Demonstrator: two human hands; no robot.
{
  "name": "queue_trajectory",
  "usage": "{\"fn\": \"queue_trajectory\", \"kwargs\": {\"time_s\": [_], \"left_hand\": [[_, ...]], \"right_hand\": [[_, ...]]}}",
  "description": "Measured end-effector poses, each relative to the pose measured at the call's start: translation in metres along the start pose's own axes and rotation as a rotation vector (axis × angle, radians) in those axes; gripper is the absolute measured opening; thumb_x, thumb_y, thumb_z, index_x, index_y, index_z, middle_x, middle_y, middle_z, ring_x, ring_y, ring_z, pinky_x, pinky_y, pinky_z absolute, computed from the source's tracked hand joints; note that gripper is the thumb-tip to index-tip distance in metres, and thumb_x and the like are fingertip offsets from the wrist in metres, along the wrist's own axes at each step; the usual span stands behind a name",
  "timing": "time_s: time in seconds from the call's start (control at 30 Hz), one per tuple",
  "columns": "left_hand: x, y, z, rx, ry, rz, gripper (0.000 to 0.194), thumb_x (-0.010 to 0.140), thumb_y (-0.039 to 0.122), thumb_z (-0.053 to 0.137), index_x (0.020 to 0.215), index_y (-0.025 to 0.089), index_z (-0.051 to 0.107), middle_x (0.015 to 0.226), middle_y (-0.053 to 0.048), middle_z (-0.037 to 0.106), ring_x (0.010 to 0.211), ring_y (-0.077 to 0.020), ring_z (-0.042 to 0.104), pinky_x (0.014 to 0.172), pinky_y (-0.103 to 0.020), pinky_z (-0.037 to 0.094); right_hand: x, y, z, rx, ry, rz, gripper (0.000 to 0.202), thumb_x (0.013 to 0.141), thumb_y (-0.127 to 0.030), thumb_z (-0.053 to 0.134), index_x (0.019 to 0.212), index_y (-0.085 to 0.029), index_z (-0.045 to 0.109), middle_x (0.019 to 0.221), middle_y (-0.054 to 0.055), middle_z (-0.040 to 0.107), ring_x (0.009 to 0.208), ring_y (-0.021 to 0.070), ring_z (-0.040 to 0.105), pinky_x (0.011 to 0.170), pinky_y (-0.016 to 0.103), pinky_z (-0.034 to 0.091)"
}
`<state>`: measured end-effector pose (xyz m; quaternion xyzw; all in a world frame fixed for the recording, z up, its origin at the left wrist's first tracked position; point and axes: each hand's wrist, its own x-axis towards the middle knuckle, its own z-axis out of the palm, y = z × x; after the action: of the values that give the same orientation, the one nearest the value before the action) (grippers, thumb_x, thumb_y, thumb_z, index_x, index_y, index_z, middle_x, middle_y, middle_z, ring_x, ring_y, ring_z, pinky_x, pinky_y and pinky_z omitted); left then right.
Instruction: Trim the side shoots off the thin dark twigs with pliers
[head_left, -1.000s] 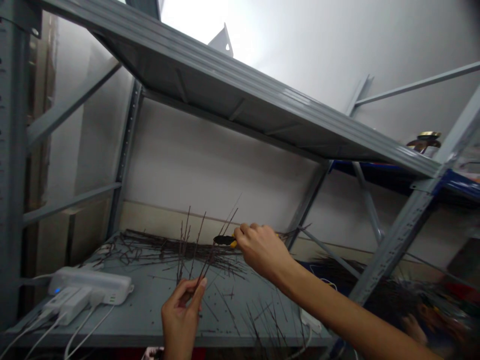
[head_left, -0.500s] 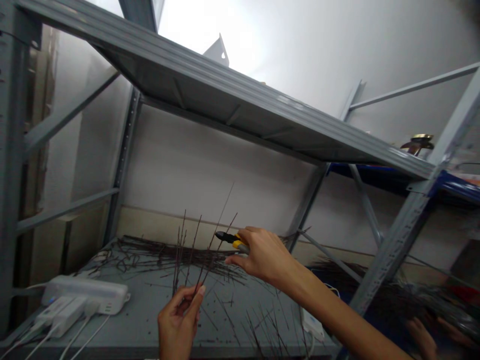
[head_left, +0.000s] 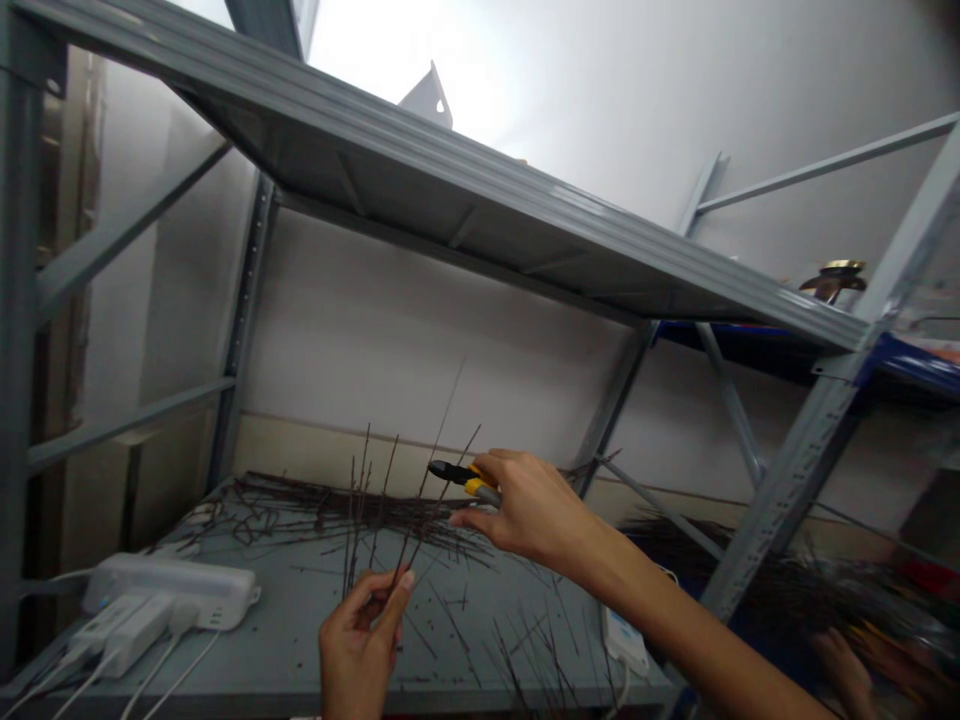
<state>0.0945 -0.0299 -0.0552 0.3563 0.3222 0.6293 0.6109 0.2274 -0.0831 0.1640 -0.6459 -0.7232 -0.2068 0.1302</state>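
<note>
My left hand (head_left: 366, 632) pinches several thin dark twigs (head_left: 386, 492) near their lower ends; they fan upward, and one long thin twig reaches up against the wall. Higher and to the right, my right hand (head_left: 517, 500) is wrapped around the yellow and grey handles of cutting pliers (head_left: 456, 474). The black jaws point left and lie at the long twig's stem; whether they touch it I cannot tell. Behind the hands, a heap of loose dark twigs (head_left: 322, 505) is spread along the back of the grey metal shelf (head_left: 285, 640).
A white power strip (head_left: 176, 585) with plugs and cables stands at the left, another white socket block (head_left: 625, 640) at the right. Cut twigs lie at the front edge. An upper shelf (head_left: 450, 240) hangs overhead. At lower right is another person's hand (head_left: 844, 670).
The view has shifted slightly. Both hands stay in nearly the same place, the pliers still at the long twig. The other person's hand at the lower right has moved a little.
</note>
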Motion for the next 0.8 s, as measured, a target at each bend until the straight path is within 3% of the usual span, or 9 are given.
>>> {"fn": "queue_trajectory", "kwargs": {"time_s": [0.23,0.5,0.8], "left_hand": [[-0.005,0.004,0.004,-0.008,0.016,0.019,0.045,0.055,0.053,0.091,0.078,0.017,0.077,0.063,0.0,0.061,0.046,-0.0085,0.043,0.037,-0.016,0.029],[-0.008,0.006,0.006,-0.036,0.028,0.041,0.043,0.052,0.051,0.092,0.075,0.018,0.077,0.06,0.002,0.055,0.044,-0.0074,0.043,0.035,-0.015,0.028],[-0.007,0.007,0.007,-0.039,0.018,-0.061,0.05,0.05,0.055,0.092,0.078,0.017,0.076,0.052,0.006,0.05,0.038,-0.0043,0.035,0.033,-0.013,0.023]], "right_hand": [[0.0,0.001,0.001,-0.012,0.005,-0.008,0.035,0.078,-0.052,0.079,0.086,-0.02,0.069,0.08,0.004,0.07,0.069,0.0168,0.058,0.06,0.03,0.027],[0.004,0.002,0.006,0.034,0.007,-0.009,0.03,0.088,-0.047,0.067,0.076,-0.02,0.071,0.073,0.006,0.073,0.063,0.0164,0.061,0.059,0.03,0.031],[0.017,0.008,0.056,0.221,0.064,0.12,0.024,0.088,-0.037,0.067,0.076,-0.018,0.072,0.068,0.005,0.071,0.063,0.0162,0.062,0.062,0.027,0.037]]}}
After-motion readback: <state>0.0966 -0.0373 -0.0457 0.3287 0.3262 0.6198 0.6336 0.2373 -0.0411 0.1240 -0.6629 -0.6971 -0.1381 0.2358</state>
